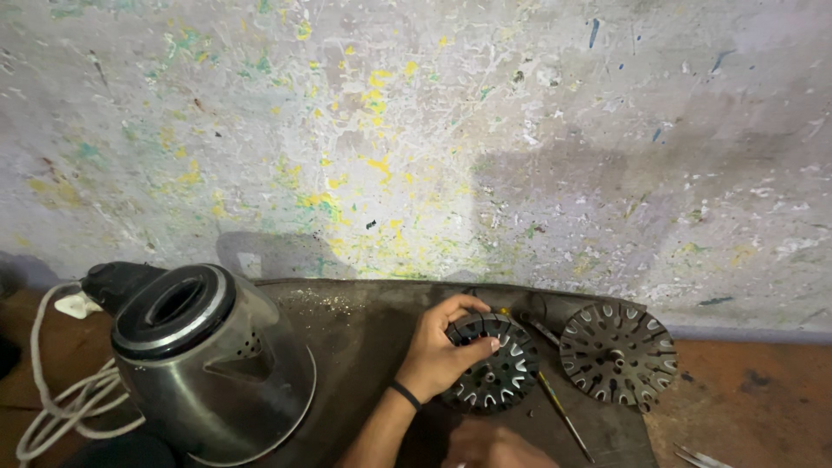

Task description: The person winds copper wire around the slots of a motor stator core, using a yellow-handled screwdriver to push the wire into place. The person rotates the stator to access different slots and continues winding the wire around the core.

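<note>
Head view: low in the middle of the frame my left hand (pixel 442 351) curls its fingers onto the slotted metal disc (pixel 494 362) on the dark board (pixel 364 321). My right hand (pixel 494 446), bottom edge, is blurred; I can't tell its grip. A second disc (pixel 617 354) lies right, a steel kettle (pixel 212 364) lower left.

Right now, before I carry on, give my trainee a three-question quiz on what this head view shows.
1. True or false: the left hand grips the slotted metal disc nearer the kettle.
2. How many slotted discs lie on the dark work board? A) one B) two C) three
3. What lies between the two discs?

Key
1. True; fingers wrap its top edge.
2. B; the second disc sits untouched to the right.
3. A thin screwdriver-like tool. The right hand shows only partly at the bottom edge, grip unclear.
</note>
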